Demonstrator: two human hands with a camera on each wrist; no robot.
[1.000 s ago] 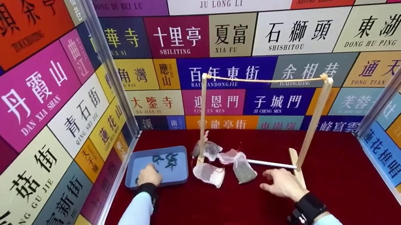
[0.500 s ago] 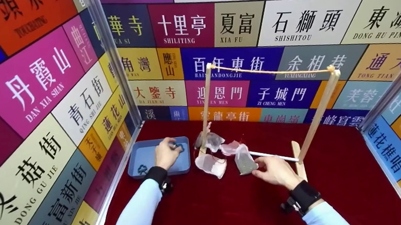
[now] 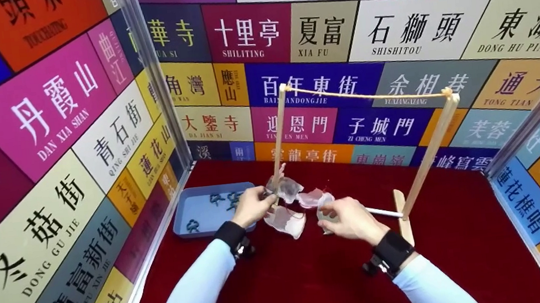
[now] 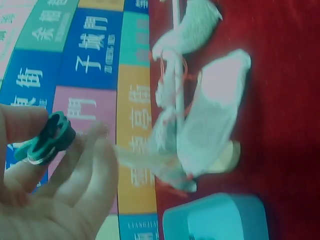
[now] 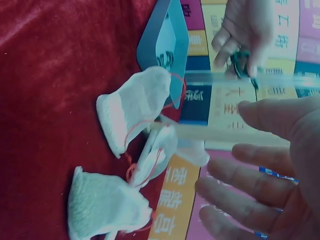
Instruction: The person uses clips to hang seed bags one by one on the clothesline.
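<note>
My left hand [image 3: 253,206], raised at the right edge of the blue tray, pinches a dark green plastic clip [image 4: 52,137] between thumb and fingers. In the right wrist view that clip shows small and partly behind the fingers. My right hand [image 3: 350,218] hovers by the drawstring pouches; its fingers are spread and hold nothing in the right wrist view. A whitish pouch [image 3: 286,222] lies nearest the tray. Another pouch [image 5: 107,205], with greenish filling, lies partly hidden behind the right hand in the head view. More pouches [image 3: 286,190] with red cords lie at the left post's foot.
A wooden frame with a left post [image 3: 279,140], a right post [image 3: 428,155] and a string [image 3: 369,96] across the top stands on the red cloth [image 3: 324,286]. A white rod [image 3: 384,212] joins the posts low down. Several green clips [image 3: 192,225] lie in the blue tray [image 3: 193,207].
My left hand has picked a clip out of the tray and moved right, toward the left post. My right hand has moved left over the greenish pouch.
</note>
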